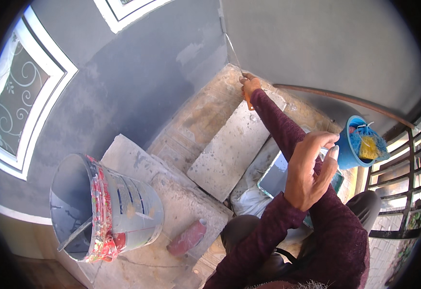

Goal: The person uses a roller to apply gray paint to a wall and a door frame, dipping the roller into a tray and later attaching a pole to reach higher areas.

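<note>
My right hand reaches far forward into the wall corner, closed around the orange handle of a small paint roller. A long thin metal rod runs from it up to the corner, where its grey head blends with the wall. My left hand hangs above my right forearm, loosely curled, with a gap between thumb and forefinger and nothing visible between them. Below it, partly hidden by my arms, is a tray of grey paint. The left wall has darker grey patches low down.
A large paint-smeared bucket with a stick inside stands left on pale slabs. Beside it lies a reddish object. One concrete block sits ahead. At right are a blue bucket holding netting and something yellow, a brown pipe and a metal railing.
</note>
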A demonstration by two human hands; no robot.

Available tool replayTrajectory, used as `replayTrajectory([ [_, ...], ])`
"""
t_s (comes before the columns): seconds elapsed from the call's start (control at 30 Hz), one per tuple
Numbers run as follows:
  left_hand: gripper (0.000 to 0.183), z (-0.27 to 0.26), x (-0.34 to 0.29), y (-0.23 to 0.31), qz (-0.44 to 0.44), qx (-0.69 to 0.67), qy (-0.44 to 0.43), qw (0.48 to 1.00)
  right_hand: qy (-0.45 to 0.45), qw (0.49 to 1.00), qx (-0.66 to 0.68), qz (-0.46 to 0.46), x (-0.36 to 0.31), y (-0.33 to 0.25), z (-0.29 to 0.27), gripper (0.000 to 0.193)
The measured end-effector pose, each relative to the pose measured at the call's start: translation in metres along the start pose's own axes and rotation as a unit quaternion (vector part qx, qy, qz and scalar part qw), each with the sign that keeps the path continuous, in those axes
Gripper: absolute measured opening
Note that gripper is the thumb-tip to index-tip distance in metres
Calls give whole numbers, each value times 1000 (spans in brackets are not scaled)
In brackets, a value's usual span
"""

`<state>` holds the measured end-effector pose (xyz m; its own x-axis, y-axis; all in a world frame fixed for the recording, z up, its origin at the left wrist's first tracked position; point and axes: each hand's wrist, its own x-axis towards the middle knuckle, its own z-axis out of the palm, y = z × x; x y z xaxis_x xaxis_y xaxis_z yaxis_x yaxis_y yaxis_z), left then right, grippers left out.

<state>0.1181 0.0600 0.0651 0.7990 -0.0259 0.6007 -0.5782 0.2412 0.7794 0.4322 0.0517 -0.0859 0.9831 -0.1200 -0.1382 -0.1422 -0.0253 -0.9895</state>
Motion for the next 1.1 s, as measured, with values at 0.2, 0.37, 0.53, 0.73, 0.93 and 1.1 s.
replayTrajectory([
  [0.2, 25, 4, 1, -1, 2, 1, -1, 1000, -8, 999, 17, -26, -2, -2, -3, 42],
  [0.37, 25, 2, -1, -1, 13, 0, 4, 1000, -26, 999, 21, -26, -54, 5, 22, 45],
  [0.53, 25, 9, -3, 7, 18, -12, 1, 1000, -59, 998, 3, -32, -99, 12, 30, 48],
  [0.73, 25, 11, -7, 11, 30, -12, 1, 999, -81, 997, 7, 9, -151, 9, 34, 50],
  [0.93, 25, 6, -10, 17, 32, -1, -3, 999, -99, 994, 19, 28, -177, 1, 25, 53],
  [1.1, 25, 7, -10, 19, 39, -4, -2, 999, -85, 996, 27, 15, -166, -17, 18, 53],
])
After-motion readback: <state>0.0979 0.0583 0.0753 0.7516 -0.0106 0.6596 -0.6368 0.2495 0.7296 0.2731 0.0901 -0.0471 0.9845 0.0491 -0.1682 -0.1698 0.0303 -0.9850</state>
